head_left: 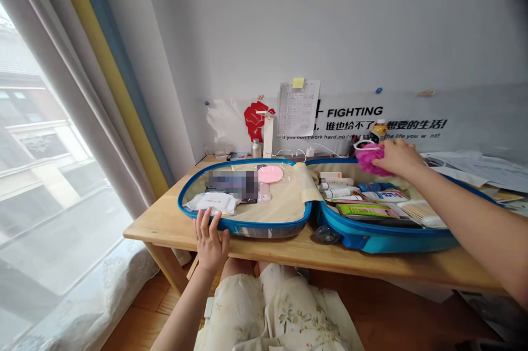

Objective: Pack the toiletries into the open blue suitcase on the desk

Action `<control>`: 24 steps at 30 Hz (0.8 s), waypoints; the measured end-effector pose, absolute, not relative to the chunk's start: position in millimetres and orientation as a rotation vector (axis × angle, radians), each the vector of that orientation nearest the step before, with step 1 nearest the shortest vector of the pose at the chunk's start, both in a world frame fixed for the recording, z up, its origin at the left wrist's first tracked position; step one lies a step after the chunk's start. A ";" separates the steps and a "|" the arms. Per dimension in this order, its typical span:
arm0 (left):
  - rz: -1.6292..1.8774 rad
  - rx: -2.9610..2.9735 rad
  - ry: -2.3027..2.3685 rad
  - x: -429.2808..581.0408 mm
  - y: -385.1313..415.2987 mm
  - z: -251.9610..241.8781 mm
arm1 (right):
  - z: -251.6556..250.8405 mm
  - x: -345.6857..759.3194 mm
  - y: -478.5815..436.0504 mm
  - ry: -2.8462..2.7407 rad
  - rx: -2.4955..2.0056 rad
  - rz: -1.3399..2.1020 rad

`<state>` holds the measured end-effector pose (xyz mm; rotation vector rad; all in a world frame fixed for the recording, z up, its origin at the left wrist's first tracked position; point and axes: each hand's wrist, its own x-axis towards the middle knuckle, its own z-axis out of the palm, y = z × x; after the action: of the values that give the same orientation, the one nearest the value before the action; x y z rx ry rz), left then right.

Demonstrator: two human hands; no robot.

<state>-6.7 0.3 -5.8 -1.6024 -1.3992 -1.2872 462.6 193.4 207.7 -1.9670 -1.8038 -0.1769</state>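
Observation:
A blue suitcase point(247, 224) lies spread out on the wooden table, both halves facing up. My left hand point(210, 241) rests at the front rim of its left half, fingers spread over the edge, close to a white soft packet point(214, 202). Beside the packet are a dark item with a blurred patch point(231, 183) and a pink oval item point(270, 174). My right hand point(398, 157) is closed round a pink bath puff point(370, 159) with a white cord loop, above the back of the right half. There lie white tubes point(337, 193), a green box point(365, 209) and cotton swabs point(418, 212).
Behind the suitcase stand a silver bottle point(256, 148), a white upright stand point(268, 136) and an orange-capped drink bottle point(378, 130). Papers point(474, 169) cover the table's right back. A curtain point(94, 65) and window are at the left.

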 end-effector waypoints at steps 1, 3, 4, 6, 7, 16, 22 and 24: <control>-1.282 -1.617 -1.397 -9.3 1.2 -4.7 | 215.1 447.7 191.3 -1.838 -1.907 -0.179; -1.261 -1.655 -1.401 -15.1 3.6 -2.2 | 224.9 411.3 187.9 -1.922 -1.782 -0.164; -1.249 -1.675 -1.408 -17.8 4.7 -1.0 | 226.8 389.9 186.1 -1.976 -1.700 -0.144; -1.229 -1.709 -1.423 -21.7 6.6 1.2 | 225.0 341.1 181.2 -2.100 -1.510 -0.094; -1.226 -1.717 -1.424 -22.7 7.1 1.9 | 221.7 314.5 178.2 -2.201 -1.316 -0.021; -1.250 -1.703 -1.419 -20.8 5.5 -0.2 | 177.1 98.2 161.2 -2.525 -0.841 0.128; -1.242 -1.704 -1.439 -22.4 7.1 -3.3 | 146.2 42.7 156.1 -2.702 -0.824 0.261; -1.243 -1.700 -1.443 -22.6 7.2 -4.1 | 139.7 38.9 155.2 -2.762 -0.811 0.316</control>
<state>-22.6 7.2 -4.1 -1.7000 -1.4426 -1.2431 38.9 155.2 139.7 -0.8105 -2.7623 0.3164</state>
